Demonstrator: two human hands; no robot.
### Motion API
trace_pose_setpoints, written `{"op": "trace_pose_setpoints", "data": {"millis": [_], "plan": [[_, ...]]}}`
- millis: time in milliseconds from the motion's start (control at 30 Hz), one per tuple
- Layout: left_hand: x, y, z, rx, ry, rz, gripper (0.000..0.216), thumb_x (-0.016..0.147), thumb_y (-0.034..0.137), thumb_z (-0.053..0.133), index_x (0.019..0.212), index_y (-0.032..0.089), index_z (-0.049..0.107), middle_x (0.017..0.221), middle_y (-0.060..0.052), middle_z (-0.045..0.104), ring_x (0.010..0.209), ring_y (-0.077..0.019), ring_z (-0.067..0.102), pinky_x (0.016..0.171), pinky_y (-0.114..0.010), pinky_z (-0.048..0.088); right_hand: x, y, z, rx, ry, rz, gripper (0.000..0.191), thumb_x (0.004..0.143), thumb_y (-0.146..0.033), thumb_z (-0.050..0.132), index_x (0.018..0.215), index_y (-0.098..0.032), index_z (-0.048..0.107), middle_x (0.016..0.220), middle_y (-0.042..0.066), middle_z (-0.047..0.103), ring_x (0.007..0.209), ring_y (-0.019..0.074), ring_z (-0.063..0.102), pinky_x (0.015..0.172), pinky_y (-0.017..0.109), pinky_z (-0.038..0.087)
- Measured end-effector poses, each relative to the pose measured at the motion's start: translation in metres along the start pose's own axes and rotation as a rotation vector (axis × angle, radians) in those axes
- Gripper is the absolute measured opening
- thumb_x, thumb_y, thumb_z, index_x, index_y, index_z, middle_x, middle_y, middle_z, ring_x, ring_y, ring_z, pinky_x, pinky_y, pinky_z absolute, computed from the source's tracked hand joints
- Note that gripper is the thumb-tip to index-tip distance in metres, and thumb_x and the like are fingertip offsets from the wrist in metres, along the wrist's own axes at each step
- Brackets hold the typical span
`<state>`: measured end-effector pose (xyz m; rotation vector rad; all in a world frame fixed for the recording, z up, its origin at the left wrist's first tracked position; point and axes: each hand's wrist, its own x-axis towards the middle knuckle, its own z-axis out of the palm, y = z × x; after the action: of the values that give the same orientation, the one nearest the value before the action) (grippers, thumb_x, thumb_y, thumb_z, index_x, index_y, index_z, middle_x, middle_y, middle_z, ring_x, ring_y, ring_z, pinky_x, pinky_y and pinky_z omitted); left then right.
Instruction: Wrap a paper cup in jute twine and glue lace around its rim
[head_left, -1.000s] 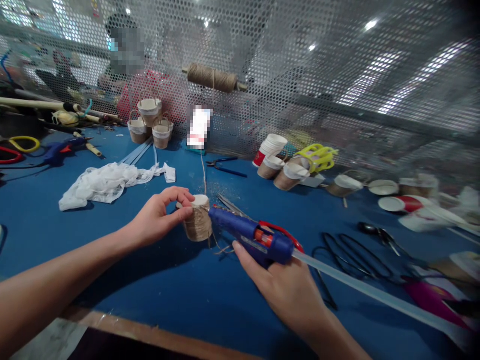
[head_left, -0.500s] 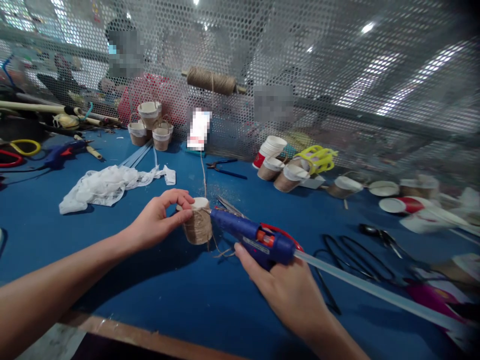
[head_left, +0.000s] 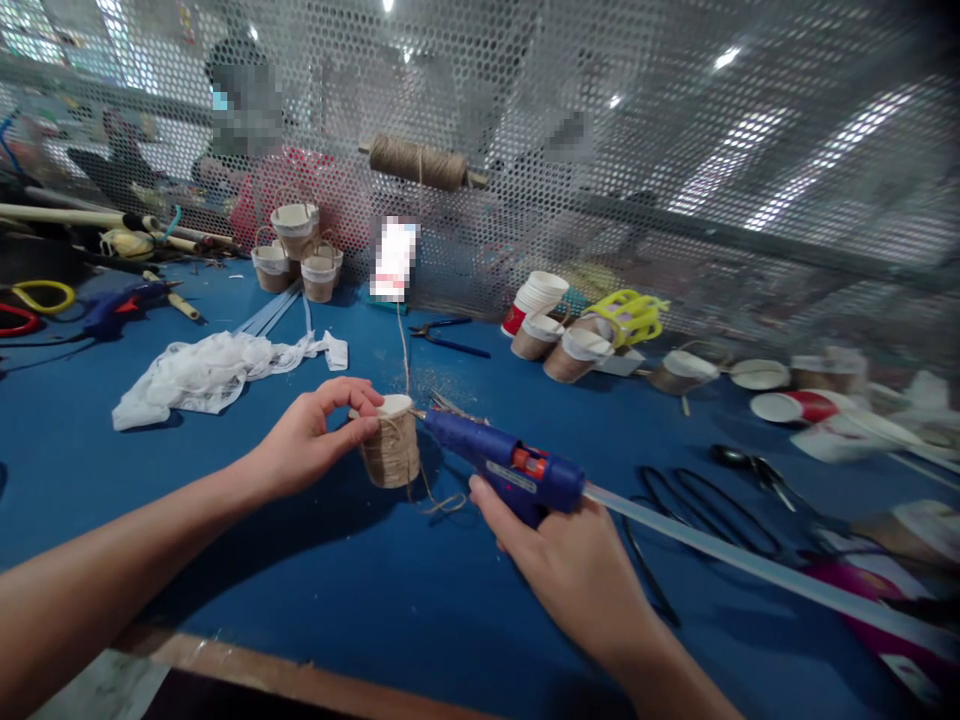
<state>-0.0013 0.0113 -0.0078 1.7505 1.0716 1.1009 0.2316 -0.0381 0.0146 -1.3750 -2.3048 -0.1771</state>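
My left hand pinches a small paper cup wrapped in jute twine, held just above the blue table. A strand of twine runs from the cup's rim up to a spool mounted on the mesh screen. A blue glue gun sits in my right hand, and its nozzle touches the upper right rim of the cup. A clear glue stick sticks out of the gun's back to the right.
White gauze lies at the left, with finished twine baskets behind it. Pliers, cups, a yellow holder, scissors, black cord and a second glue gun lie around. A person sits beyond the mesh.
The cup and the glue gun have risen slightly, and the nozzle has shifted from the cup's side up to its rim. Both hands keep their grip.
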Motion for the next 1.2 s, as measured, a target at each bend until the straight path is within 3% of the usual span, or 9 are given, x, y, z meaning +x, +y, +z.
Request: {"op": "trace_pose_setpoints", "data": {"millis": [167,400,633,900,1000,1200], "plan": [[0.000,0.000,-0.001,0.008,-0.004,-0.004,0.010,0.079,0.026,0.054,0.074,0.017,0.053,0.102,-0.008,0.061,0.117,-0.0227,0.046,0.102,-0.044,0.029,0.002,0.010,-0.005,0.020,-0.024,-0.064,0.037,0.085,-0.030,0.037,0.086,-0.017,0.072,0.047,0.004,0.058,0.047,0.0167,0.056,0.050,0.029,0.044],[0.001,-0.001,-0.001,-0.006,-0.003,-0.005,0.010,0.079,0.025,0.054,0.074,0.017,0.054,0.101,-0.008,0.061,0.114,-0.0227,0.047,0.102,-0.046,0.029,0.000,0.003,0.000,-0.077,0.018,-0.159,0.044,0.087,-0.024,0.030,0.088,-0.018,0.073,0.056,0.008,0.065,0.050,0.0182,0.060,0.051,0.030,0.046],[0.000,-0.001,-0.001,-0.012,-0.006,-0.007,0.011,0.079,0.027,0.054,0.074,0.017,0.054,0.103,-0.009,0.060,0.116,-0.0229,0.046,0.102,-0.045,0.029,0.000,-0.001,-0.002,0.009,0.010,-0.089,0.037,0.087,-0.029,0.036,0.087,-0.017,0.072,0.061,0.008,0.068,0.058,0.0210,0.064,0.056,0.033,0.050],[0.000,0.000,0.000,-0.003,-0.004,0.002,0.011,0.079,0.027,0.055,0.075,0.017,0.054,0.103,-0.009,0.060,0.116,-0.0229,0.047,0.102,-0.043,0.030,-0.004,-0.005,0.005,0.074,0.062,-0.023,0.026,0.084,-0.030,0.045,0.092,-0.024,0.069,0.082,0.008,0.072,0.087,0.0276,0.066,0.076,0.043,0.052],[0.000,-0.001,-0.001,-0.001,-0.002,0.012,0.011,0.079,0.027,0.055,0.075,0.017,0.055,0.102,-0.008,0.061,0.115,-0.0222,0.048,0.101,-0.043,0.031,-0.001,-0.006,0.002,0.057,0.080,-0.021,0.026,0.084,-0.032,0.045,0.089,-0.023,0.069,0.078,0.008,0.072,0.080,0.0267,0.067,0.071,0.041,0.053],[0.000,-0.001,-0.001,0.001,-0.004,0.013,0.010,0.080,0.026,0.054,0.075,0.017,0.054,0.102,-0.009,0.060,0.115,-0.0227,0.047,0.102,-0.045,0.030,0.004,-0.014,-0.005,0.138,0.044,0.073,0.028,0.085,-0.033,0.044,0.068,-0.020,0.063,0.046,0.001,0.059,0.049,0.0190,0.061,0.055,0.032,0.051]]}}
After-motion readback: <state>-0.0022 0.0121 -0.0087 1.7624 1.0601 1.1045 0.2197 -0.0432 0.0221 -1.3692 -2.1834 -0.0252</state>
